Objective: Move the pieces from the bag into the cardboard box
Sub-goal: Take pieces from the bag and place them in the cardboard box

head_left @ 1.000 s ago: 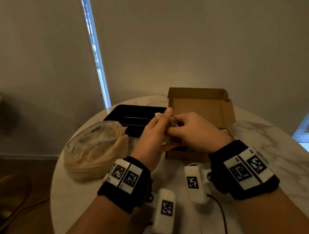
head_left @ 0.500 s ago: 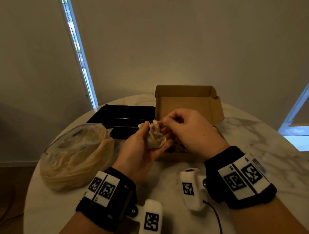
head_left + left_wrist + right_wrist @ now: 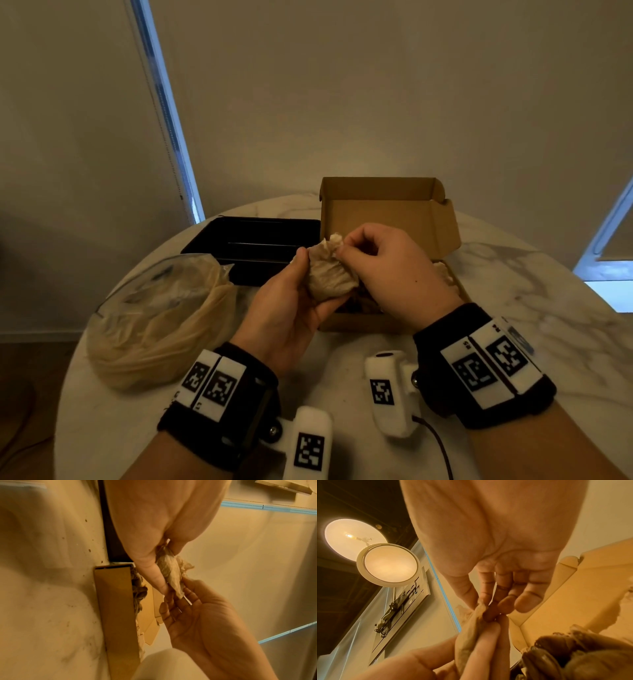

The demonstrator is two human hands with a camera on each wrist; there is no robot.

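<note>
Step in hand, as judged: unwrapping or loosening a small paper-wrapped piece before it goes into the box.

Left hand (image 3: 291, 308) cups the wrapped piece (image 3: 329, 274); its fingers are curled round the underside, thumb (image 3: 154, 574) pressed along one side. Right hand (image 3: 387, 274) has thumb and forefinger pinched together on the crumpled top of the wrap, the other fingers loosely bent and holding nothing.

To do it well (judgement):
- Keep the left hand's hold low and firm so the piece cannot drop out as the wrap gives.
- Pull the twisted top gently away from the left hand's fingers; the paper looks thin and likely to tear.
- Work directly above the box (image 3: 383, 212), so anything that slips lands inside it.
- Risk: contents spilling onto the counter (image 3: 513, 291) just beside the near wall of the box.

Appearance of the piece: a pale beige, crinkled paper bundle, rounded at the bottom, gathered to a ragged tuft at the top. What it holds is hidden.

Position: the bundle is between both hands, raised over the near edge of the box, whose lid stands open beyond the fingers. Dark items and some pale paper already lie in the box under the right hand. The bag (image 3: 161, 315) sits on the counter, well apart on the left hand's outer side.
</note>
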